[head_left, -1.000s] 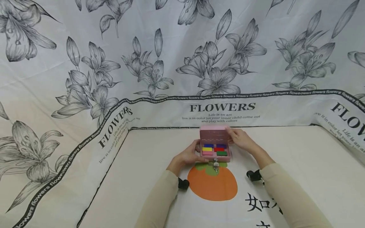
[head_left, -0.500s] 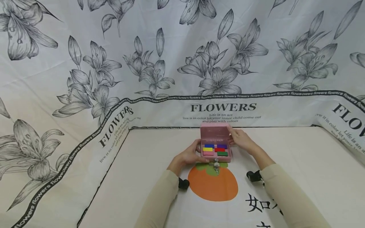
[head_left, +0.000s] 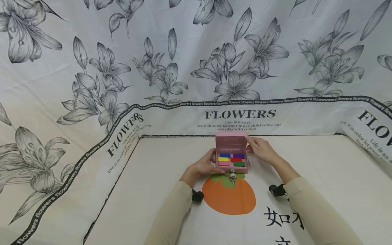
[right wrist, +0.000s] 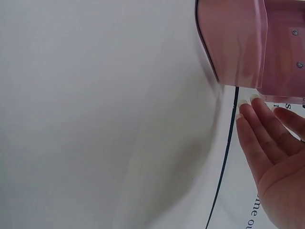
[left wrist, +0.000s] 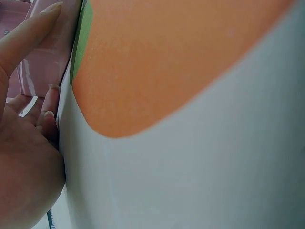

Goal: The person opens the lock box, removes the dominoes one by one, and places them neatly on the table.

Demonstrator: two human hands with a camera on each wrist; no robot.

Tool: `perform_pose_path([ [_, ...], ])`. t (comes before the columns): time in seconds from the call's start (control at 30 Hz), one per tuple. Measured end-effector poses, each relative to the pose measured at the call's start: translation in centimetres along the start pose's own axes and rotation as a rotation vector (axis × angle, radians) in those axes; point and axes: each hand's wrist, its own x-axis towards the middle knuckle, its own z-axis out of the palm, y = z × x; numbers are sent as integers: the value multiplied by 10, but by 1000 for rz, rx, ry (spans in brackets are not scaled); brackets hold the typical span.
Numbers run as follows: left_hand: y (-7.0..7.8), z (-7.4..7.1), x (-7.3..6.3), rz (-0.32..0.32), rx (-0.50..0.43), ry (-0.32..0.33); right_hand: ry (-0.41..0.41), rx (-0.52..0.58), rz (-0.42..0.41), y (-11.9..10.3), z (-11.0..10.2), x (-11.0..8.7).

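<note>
While I watched from my remote post, the pink box [head_left: 242,170] sat on the desk [head_left: 153,163] with its hinged lid [head_left: 230,141] raised. The left hand [head_left: 203,165] grasped the box's left side, thumb laid across the front wall. At the box's right, the right hand [head_left: 262,150] was not clenched: its fingers reached out fairly straight, tips at the lid's edge; how firmly they pressed I could not tell.

Inside the box lay six blocks: blue [head_left: 225,155] and purple [head_left: 238,156] at the back, yellow [head_left: 223,159] and red [head_left: 236,159] before them, pink [head_left: 223,164] and green [head_left: 239,164] nearest the front wall. A small lock [head_left: 233,176] with keys [head_left: 233,183] hung at the box's front, above the orange fruit print [head_left: 228,199] on the near side.

I judged the box stiff and fairly light, probably thin metal; its glossy paint looked likely to slip under dry fingers. The low side walls seemed the surest hold, clear of the dangling lock. The lid, I reckoned, would swing easily and was best handled by its free edge. The blocks looked hard, light and perhaps loose, so I would have kept the box level.
</note>
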Motion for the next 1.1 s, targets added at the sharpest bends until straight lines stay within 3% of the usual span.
perform_pose_path([
  [0.47,3,-1,1,2,-9,4,24,-137,-94,-5,-12,-16],
  [1.1,-2,1,0,16,9,0,-20,-171,-213,-18,-7,-37],
])
